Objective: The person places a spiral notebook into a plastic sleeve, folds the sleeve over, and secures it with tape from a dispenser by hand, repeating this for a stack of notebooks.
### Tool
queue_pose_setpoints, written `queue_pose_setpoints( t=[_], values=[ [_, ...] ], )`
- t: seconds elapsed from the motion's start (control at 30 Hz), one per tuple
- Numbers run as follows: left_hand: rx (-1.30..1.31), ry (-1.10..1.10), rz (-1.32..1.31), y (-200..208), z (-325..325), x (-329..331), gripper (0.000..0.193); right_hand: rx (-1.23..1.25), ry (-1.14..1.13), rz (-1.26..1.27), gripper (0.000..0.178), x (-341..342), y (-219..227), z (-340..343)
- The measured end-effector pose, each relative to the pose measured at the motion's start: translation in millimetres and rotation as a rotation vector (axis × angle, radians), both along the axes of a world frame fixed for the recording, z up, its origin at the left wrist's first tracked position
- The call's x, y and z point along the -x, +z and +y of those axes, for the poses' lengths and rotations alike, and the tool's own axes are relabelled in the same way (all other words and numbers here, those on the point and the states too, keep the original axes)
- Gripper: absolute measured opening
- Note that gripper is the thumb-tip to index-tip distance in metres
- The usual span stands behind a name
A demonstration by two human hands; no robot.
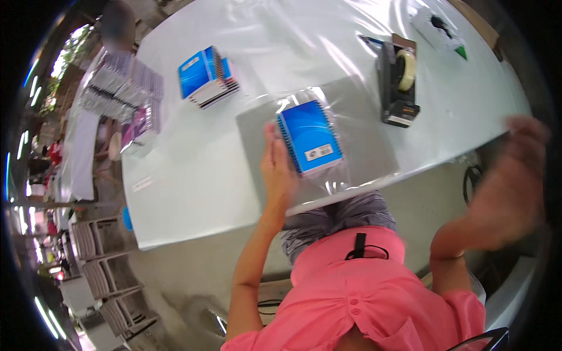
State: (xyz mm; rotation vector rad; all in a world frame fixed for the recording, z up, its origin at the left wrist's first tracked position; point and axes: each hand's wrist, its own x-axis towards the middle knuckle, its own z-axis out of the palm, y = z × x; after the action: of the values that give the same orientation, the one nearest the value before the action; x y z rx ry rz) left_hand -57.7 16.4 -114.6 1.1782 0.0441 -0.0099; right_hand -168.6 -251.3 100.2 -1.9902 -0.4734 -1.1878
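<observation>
A blue spiral-bound notebook (309, 131) with a white label lies on the near part of the table, apparently on top of others like it. Clear plastic film (345, 169) shows around it, over a grey sheet (369, 134). Along the notebook's left side rests my left hand (277, 167), fingers straight and flat against or right beside its edge. My right hand (515, 169) is off the table's right edge, smeared by motion, and nothing can be made out in it. Farther left stands a small stack of similar blue notebooks (205, 73).
A black tape dispenser (400, 88) with a pale roll and a pen (370, 40) are right of the grey sheet. Crumpled plastic (433, 29) lies at the far right. Wrapped notebook piles (126, 88) line the table's (187, 199) left side, near another person (117, 26). Chairs (99, 275) stand at left.
</observation>
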Motion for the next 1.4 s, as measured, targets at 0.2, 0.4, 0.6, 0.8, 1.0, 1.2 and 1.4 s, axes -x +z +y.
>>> queue_pose_setpoints(
  t=[0.2,0.4,0.6,0.8,1.0,1.2,1.4],
  values=[
    [-0.602,-0.003,-0.196,5.2,55.1,-0.5,0.062,-0.032,-0.395,0.718,0.012,-22.7,-172.8,20.3],
    [-1.308,-0.103,-0.305,-28.6,75.5,8.2,0.065,0.284,-0.595,0.782,0.026,-34.1,-211.1,21.1],
    [-1.341,-0.103,-0.353,-24.2,73.7,9.9,0.066,-0.178,-0.5,0.951,0.025,-36.1,-199.4,25.9],
    [-1.353,-0.129,-0.346,-21.2,72.2,11.8,0.066,-0.08,-0.546,0.93,0.018,-35.8,-200.5,33.3],
    [-1.376,-0.111,-0.348,-24.5,74.1,11.6,0.067,0.191,-0.616,0.986,0.013,-36.0,-189.8,42.5],
    [-1.357,-0.121,-0.343,-24.5,74.6,10.5,0.064,0.216,-0.534,0.592,0.008,-36.6,-182.9,50.8],
    [-1.352,-0.142,-0.324,-23.3,74.1,10.1,0.057,0.166,-0.51,0.683,0.019,-39.2,-187.6,50.8]
  ],
)
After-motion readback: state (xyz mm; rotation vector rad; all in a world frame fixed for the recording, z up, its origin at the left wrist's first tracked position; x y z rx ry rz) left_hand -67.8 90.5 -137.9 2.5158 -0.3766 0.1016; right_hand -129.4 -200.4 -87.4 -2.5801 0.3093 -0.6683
